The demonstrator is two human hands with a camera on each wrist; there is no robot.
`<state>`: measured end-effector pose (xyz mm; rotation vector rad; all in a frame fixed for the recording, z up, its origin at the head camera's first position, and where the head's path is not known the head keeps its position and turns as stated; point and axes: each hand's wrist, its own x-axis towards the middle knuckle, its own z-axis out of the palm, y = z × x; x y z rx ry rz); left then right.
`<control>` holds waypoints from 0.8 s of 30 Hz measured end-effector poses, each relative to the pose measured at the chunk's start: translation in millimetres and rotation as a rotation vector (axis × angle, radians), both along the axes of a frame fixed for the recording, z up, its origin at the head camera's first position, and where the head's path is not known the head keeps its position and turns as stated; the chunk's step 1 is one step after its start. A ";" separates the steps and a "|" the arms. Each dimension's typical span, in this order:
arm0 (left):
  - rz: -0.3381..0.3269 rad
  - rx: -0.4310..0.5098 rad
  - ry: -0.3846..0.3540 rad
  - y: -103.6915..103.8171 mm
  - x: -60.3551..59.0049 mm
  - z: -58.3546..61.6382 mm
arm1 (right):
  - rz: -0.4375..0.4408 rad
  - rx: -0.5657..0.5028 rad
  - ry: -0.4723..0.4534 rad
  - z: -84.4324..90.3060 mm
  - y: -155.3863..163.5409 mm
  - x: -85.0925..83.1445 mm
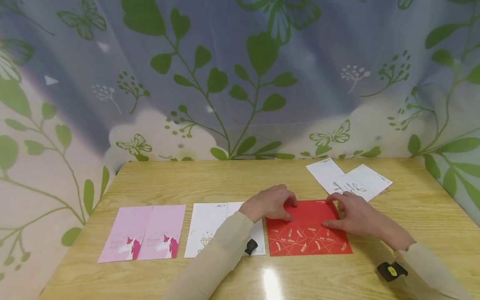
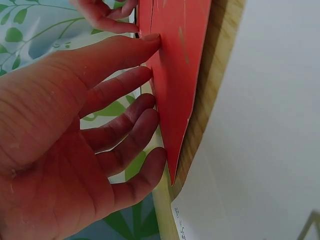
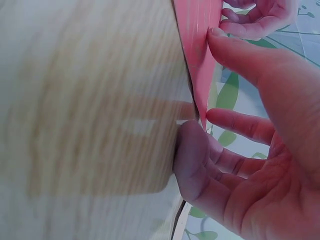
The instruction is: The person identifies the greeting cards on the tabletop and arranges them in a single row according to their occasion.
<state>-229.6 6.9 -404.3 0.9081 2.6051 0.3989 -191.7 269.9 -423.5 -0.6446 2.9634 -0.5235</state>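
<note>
- Far left on the wooden table [image 1: 157, 183] lie two pink unicorn cards [image 1: 144, 233], side by side and touching.
- Next to them lies a white card [image 1: 205, 227], partly covered by the left forearm's beige sleeve [image 1: 217, 258].
- The left hand [image 1: 271, 203] rests on the upper left part of the red card [image 1: 307, 237]; its fingers [image 2: 131, 80] are nearly straight, slightly spread, tips pressing the card's surface.
- The red card lies flat on the table in front of the person, gold pattern facing up.
- The right hand [image 1: 356, 216] presses the card's upper right part, fingers [image 3: 240, 122] extended and apart, thumb at the edge.
- Behind the right hand, white cards [image 1: 350, 179] lie overlapping near the table's far edge.
</note>
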 end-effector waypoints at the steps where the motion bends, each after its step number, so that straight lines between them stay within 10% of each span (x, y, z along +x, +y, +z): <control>1: 0.000 0.002 -0.001 0.0 0.1 0.1 | -0.001 0.000 -0.001 0.2 -0.2 0.1; 13: 0.017 0.115 -0.022 -2.4 -7.4 7.2 | -0.020 -0.047 0.009 1.6 1.6 0.3; 24: 0.181 0.285 -0.007 11.4 -37.5 11.4 | -0.098 -0.157 0.125 8.5 21.2 -8.1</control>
